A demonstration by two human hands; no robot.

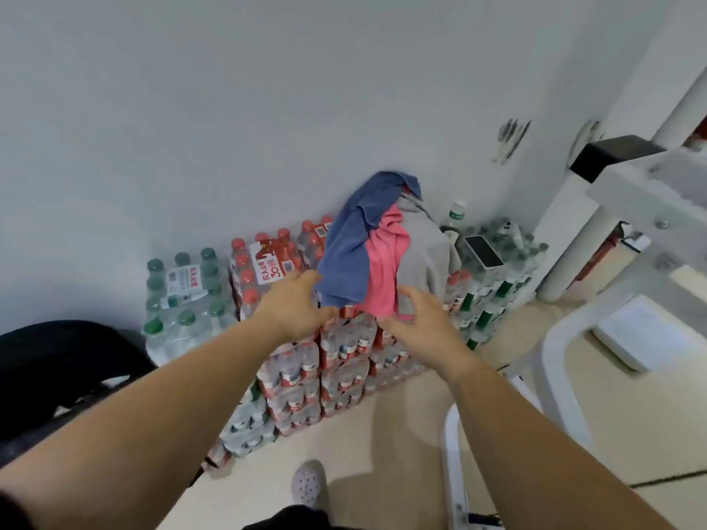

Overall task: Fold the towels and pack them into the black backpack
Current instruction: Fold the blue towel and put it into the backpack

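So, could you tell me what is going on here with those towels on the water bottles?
A person stretches both hands toward three unfolded towels heaped on stacked packs of bottled water. The left hand is by the blue towel, the right hand by the pink towel, the grey towel beside it. Both hands are open and grip nothing yet. The black backpack sits off to the left.

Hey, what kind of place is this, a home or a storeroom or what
Most likely a storage corner of an office or workroom. Shrink-wrapped packs of bottled water are stacked on the floor against a bare wall, with white metal furniture beside them.
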